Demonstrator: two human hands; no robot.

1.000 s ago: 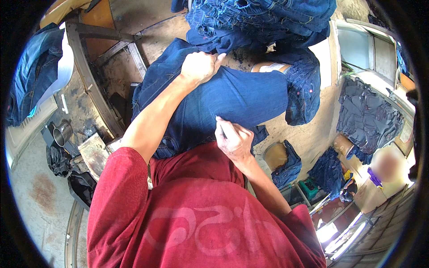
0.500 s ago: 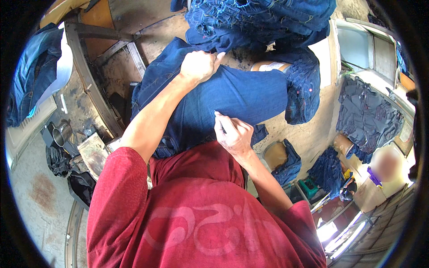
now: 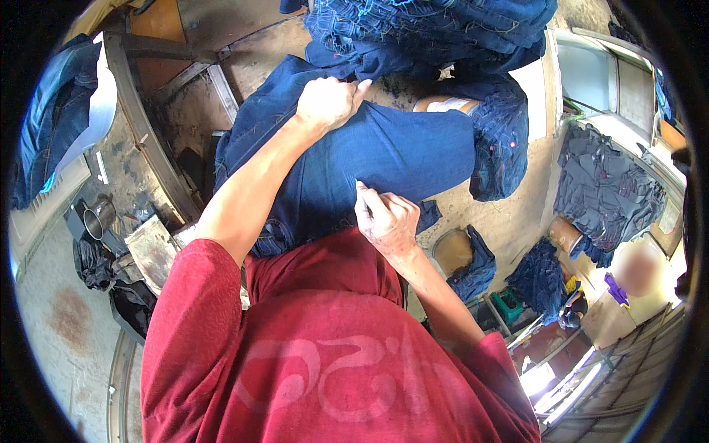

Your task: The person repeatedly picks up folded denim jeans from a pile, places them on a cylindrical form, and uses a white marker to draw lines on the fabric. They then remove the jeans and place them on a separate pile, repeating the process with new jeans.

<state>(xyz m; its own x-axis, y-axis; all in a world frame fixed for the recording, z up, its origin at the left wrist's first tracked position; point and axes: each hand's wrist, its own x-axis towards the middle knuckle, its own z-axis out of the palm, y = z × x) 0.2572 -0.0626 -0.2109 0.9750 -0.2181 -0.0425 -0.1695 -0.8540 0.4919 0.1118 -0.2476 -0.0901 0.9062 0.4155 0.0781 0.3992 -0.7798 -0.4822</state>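
Dark blue denim jeans (image 3: 413, 144) lie stretched out in front of me, one leg reaching to the right with a rounded end. At the upper part of the cloth my left hand (image 3: 330, 105) is closed in a fist, gripping a fold of the denim, its thumb sticking out to the right. Lower and nearer my body, my right hand (image 3: 389, 221) rests against the leg with its fingers curled and a tip pressed to the fabric. Whatever lies inside those curled fingers, if anything, is hidden.
A big heap of jeans (image 3: 428, 33) rises at the far side. More denim (image 3: 500, 148) hangs over a round wooden end on the right. Dark garments (image 3: 609, 188) are piled farther right. A wooden frame (image 3: 140, 125) stands left, near a metal cup (image 3: 98, 219). Another person appears at far right.
The view has shifted slightly. Both hands keep nearly the same places on the jeans, the left still gripping and the right still curled against the leg.
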